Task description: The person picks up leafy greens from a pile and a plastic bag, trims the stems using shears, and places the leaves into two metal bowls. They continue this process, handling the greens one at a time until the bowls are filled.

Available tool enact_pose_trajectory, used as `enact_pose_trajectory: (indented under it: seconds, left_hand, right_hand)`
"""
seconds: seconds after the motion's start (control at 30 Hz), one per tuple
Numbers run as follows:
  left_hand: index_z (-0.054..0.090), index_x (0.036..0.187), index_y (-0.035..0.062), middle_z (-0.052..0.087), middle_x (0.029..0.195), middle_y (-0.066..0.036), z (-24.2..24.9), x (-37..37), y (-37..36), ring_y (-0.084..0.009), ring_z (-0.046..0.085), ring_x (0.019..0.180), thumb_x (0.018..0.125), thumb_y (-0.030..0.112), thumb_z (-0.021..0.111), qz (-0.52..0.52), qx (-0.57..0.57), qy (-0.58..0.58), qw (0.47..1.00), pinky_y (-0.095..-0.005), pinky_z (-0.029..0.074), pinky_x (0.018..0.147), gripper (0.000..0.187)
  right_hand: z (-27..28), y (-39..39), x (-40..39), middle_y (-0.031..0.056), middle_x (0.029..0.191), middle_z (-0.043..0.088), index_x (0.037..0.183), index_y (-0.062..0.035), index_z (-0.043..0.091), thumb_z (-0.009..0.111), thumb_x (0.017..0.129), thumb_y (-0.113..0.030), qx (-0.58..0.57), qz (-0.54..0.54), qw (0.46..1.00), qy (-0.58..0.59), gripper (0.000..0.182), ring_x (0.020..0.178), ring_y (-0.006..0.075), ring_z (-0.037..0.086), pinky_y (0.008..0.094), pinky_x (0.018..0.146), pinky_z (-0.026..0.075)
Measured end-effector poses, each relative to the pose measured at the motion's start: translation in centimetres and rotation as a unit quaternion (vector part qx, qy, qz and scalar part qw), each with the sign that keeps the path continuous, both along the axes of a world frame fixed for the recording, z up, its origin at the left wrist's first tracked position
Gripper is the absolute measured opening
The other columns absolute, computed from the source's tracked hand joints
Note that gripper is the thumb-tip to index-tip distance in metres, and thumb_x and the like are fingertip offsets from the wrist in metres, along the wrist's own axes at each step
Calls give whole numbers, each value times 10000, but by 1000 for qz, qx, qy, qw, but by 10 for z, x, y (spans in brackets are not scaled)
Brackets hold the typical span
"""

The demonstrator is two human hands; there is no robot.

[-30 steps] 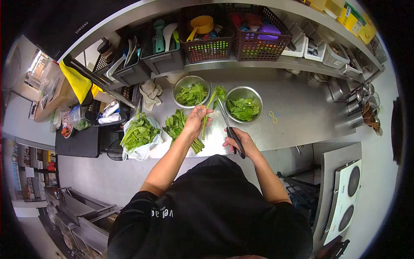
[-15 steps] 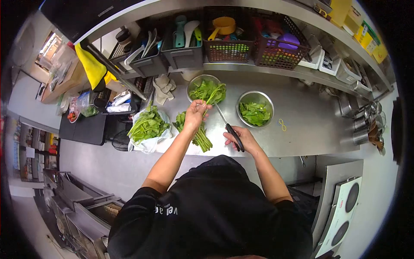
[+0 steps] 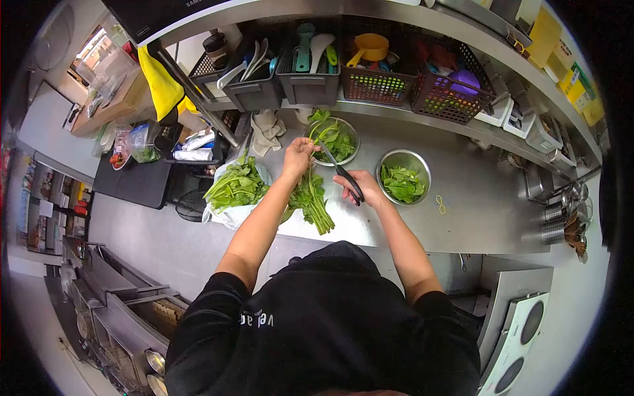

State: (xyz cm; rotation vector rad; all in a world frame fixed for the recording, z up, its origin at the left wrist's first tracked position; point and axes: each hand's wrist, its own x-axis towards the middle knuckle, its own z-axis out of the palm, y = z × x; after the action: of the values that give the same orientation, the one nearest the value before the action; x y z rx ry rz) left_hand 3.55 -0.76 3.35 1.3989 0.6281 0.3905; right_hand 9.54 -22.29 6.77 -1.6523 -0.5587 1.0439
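Observation:
My left hand (image 3: 300, 157) is closed, pinching a leafy green stem (image 3: 317, 136) over the near-left edge of a steel bowl (image 3: 358, 146) with leaves inside. In my right hand (image 3: 364, 187) are black-handled scissors (image 3: 345, 174), their blades pointing up-left against or close to the stem; whether they touch cannot be told. A bunch of long-stemmed greens (image 3: 313, 204) lies on the counter below my left hand. Further left, more greens (image 3: 238, 185) rest in a white plastic bag (image 3: 228, 215). A second steel bowl (image 3: 428, 173) holding cut leaves (image 3: 403, 183) stands right of the scissors.
Rubber bands (image 3: 441, 204) lie on the steel counter (image 3: 489, 204) to the right. A crumpled cloth (image 3: 267, 132) sits behind the bag. Utensil bins (image 3: 310, 86) and a basket (image 3: 376, 84) line the shelf above. Metal containers (image 3: 553, 221) stand at the far right.
The view has shifted, moving the counter rightward in the picture. The sprig in my left hand shows fewer leaves, and more leaves are visible in the left bowl. Both hands keep their holds.

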Motion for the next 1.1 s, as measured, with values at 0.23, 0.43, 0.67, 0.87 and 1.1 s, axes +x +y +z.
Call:
enact_pose_trajectory:
  seconds: [0.23, 0.43, 0.67, 0.87, 1.1]
  left_hand:
    - [560, 997, 43, 641, 924, -81, -29, -24, 17, -133, 590, 781, 929, 107, 585, 28, 45, 3, 999, -265, 509, 660, 96]
    - [614, 990, 25, 622, 849, -50, -10, -102, 54, -129, 589, 789, 889, 66, 618, 64, 195, 29, 978, -277, 477, 700, 110]
    - [631, 988, 3, 632, 861, -29, 20, -197, 127, -113, 587, 802, 866, 47, 652, 37, 323, 99, 940, -266, 469, 742, 131]
    - [670, 892, 19, 643, 893, -132, 2, -228, 148, -298, 633, 842, 758, 40, 697, 82, 534, 103, 835, -361, 495, 741, 138]
    - [662, 967, 1, 623, 973, -153, -53, -228, 145, -340, 598, 920, 755, 1, 632, 79, 637, 104, 760, -412, 464, 831, 214]
  right_hand:
    - [-18, -13, -10, 39, 582, 590, 887, -31, 626, 686, 861, -386, -21, -27, 999, 18, 360, 395, 76, 489, 222, 353, 385]
    - [-59, -64, -21, 103, 730, 661, 1151, 4, 498, 580, 913, -448, -30, -38, 999, 21, 517, 478, 109, 535, 268, 412, 414]
    - [-94, -96, -23, 134, 727, 660, 962, -18, 532, 567, 900, -503, -26, -173, 975, 134, 490, 479, 138, 543, 276, 422, 439]
    - [-96, -79, -27, 119, 711, 660, 972, -67, 535, 586, 875, -532, -38, -150, 985, 76, 478, 455, 140, 550, 275, 415, 448]
    - [-81, -58, -34, 115, 721, 661, 998, -46, 546, 604, 877, -503, -45, -123, 990, 51, 476, 468, 116, 545, 252, 413, 422]
